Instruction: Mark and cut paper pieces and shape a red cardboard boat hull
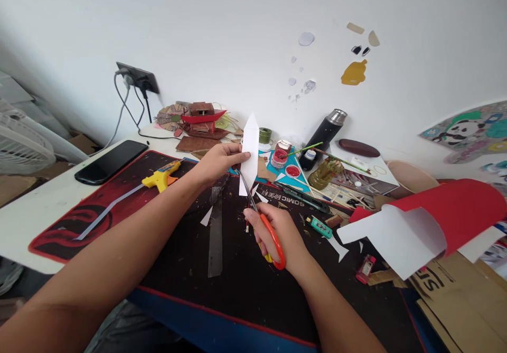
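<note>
A narrow strip of white paper (250,144) with a pointed top stands upright in front of me, pinched by my left hand (222,161) with the thumb across its face. My right hand (279,231) grips a pair of scissors (277,239) with orange and yellow handles. Their blades lie against the lower left part of the paper; whether they are parted I cannot tell. Small white paper scraps (206,216) lie on the black mat (253,300) below, beside a clear plastic strip (215,237).
A yellow glue gun (160,177) and a black phone (111,161) lie to the left. Behind are a red model boat (204,115), paint jars (280,155) and a black thermos (327,133). On the right are a green lighter (319,226), rolled red paper (467,210) and cardboard (471,295).
</note>
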Demonstrator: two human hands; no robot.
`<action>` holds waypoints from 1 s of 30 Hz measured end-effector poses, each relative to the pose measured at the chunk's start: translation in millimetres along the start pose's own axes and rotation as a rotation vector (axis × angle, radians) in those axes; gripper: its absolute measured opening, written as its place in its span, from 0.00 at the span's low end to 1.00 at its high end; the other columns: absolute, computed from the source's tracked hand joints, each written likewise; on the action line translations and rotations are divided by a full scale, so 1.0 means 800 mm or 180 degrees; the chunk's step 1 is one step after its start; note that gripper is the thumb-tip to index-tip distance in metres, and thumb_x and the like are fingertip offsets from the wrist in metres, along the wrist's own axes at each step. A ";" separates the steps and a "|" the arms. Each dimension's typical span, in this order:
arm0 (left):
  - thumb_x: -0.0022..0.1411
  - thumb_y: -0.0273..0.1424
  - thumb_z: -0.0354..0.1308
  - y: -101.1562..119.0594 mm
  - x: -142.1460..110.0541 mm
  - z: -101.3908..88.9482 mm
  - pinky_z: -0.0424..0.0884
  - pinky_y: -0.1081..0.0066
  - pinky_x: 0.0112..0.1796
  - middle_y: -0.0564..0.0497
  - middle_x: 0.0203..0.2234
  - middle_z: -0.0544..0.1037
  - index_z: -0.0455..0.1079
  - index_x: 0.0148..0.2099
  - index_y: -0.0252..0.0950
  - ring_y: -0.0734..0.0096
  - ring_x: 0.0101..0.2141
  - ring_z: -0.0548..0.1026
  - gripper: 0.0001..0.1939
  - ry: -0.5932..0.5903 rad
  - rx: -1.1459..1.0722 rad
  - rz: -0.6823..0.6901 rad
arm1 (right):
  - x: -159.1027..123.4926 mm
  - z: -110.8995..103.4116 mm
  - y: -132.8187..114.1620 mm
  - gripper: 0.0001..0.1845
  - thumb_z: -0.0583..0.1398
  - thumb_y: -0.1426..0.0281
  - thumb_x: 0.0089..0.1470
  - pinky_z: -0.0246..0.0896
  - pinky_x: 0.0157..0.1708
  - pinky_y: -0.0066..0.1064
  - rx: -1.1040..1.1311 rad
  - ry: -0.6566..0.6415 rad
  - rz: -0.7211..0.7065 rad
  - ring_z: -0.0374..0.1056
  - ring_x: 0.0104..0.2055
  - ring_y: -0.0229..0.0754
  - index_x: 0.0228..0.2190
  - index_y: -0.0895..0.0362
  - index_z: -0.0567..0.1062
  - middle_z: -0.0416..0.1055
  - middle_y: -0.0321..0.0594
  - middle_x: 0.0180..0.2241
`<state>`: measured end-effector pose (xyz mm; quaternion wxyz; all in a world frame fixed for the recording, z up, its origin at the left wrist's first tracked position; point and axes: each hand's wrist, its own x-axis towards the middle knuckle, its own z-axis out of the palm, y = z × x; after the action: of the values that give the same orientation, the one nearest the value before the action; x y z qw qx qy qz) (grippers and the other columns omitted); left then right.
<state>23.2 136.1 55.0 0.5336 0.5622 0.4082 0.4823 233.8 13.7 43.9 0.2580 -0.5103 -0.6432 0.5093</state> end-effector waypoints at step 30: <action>0.49 0.55 0.78 -0.009 0.003 -0.003 0.72 0.63 0.41 0.47 0.33 0.84 0.83 0.36 0.35 0.63 0.33 0.77 0.28 -0.0020 0.0182 -0.0045 | 0.000 0.000 -0.001 0.26 0.58 0.47 0.70 0.56 0.13 0.25 -0.0117 0.0013 0.0033 0.63 0.13 0.35 0.28 0.52 0.67 0.66 0.30 0.19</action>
<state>21.9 139.4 48.4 0.5220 0.5758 0.4241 0.4649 233.2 13.5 44.7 0.2473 -0.5194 -0.6491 0.4977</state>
